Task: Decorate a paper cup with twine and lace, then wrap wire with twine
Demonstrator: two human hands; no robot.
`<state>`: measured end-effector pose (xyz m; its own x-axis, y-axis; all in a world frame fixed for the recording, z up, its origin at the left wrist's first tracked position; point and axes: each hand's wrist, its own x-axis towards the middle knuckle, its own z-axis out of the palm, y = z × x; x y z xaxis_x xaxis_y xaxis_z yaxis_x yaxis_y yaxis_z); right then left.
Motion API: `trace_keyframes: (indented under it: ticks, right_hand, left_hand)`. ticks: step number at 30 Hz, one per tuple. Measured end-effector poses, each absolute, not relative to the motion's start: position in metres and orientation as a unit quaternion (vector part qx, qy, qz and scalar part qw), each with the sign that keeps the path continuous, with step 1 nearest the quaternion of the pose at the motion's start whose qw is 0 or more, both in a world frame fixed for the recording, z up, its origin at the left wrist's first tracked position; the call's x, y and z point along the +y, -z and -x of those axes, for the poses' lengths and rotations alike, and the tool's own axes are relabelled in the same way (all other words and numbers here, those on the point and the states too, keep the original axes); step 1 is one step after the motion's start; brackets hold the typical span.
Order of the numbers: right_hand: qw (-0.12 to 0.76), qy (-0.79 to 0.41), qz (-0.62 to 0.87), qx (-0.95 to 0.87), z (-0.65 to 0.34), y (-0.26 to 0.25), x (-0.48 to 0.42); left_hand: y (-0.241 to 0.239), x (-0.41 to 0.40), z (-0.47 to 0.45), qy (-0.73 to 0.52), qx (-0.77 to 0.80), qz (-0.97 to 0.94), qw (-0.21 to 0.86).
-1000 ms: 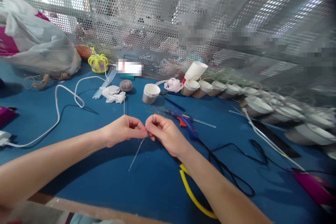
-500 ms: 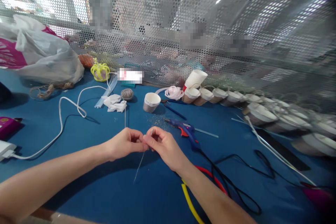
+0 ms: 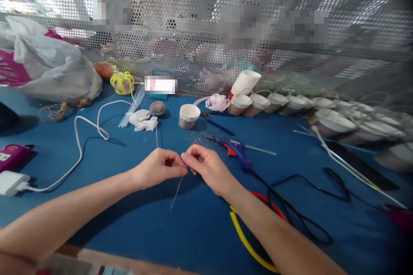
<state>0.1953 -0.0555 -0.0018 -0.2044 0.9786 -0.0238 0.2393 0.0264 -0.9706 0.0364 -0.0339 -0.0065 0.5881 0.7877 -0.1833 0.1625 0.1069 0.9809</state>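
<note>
My left hand (image 3: 158,168) and my right hand (image 3: 206,166) meet over the blue table (image 3: 129,219), fingertips pinched together. Both hold a thin grey string (image 3: 177,190) whose loose end hangs down toward the table between my wrists. Another stretch of the string (image 3: 156,135) runs from my left hand back to a small grey ball of yarn (image 3: 157,108). A blue glue gun (image 3: 237,152) lies just right of my right hand.
A paper cup (image 3: 188,116) stands behind my hands; a row of lying cups (image 3: 290,103) stretches right. White cable (image 3: 87,126) and charger (image 3: 11,181) lie left, black cord (image 3: 306,193) and yellow tube (image 3: 248,245) right. A plastic bag (image 3: 51,66) sits back left before a perforated metal screen (image 3: 206,30).
My hands stay pinched on the string with small finger shifts. The view has moved slightly, so the whole scene sits a little more to the right and higher.
</note>
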Motion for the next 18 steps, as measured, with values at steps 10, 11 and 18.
trace_keyframes:
  ticks: [10,11,18]
  right_hand:
    - [0.389,-0.597,0.418,-0.564,-0.1983,0.0032,-0.0528]
    - [0.394,-0.589,0.427,-0.561,-0.1982,0.0032,-0.0527]
    - [0.406,-0.588,0.440,-0.544,-0.1972,0.0045,-0.0529]
  left_hand:
    - [0.0010,-0.0322,-0.0321,-0.209,0.370,-0.541,0.726]
    - [0.0011,-0.0318,-0.0314,-0.209,0.366,-0.542,0.727]
    - [-0.0007,-0.0298,-0.0284,-0.224,0.344,-0.628,0.661]
